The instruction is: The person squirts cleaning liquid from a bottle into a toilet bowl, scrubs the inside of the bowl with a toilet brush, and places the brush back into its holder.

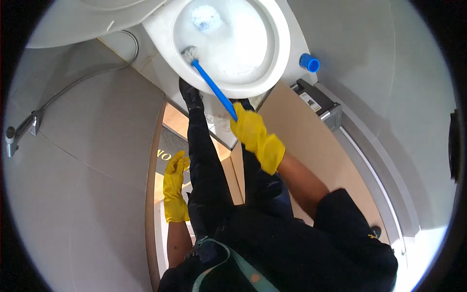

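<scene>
My right hand (255,135), in a yellow rubber glove, grips the blue handle of a toilet brush (212,85). The brush's greyish-white bristle head presses against the inner left side of the toilet bowl (282,46). Foamy white water with a bluish patch fills the bowl. My left hand (176,187), gloved in yellow too, hangs beside my left leg with its fingers loosely bent and apart, holding nothing that I can see.
A raised toilet lid (92,22) is at upper left. A sprayer (19,131) with a metal hose is mounted on the left wall. To the right are a blue cup-like container (309,63) and a toilet paper dispenser (318,104). A dark mat with lettering (168,155) lies behind.
</scene>
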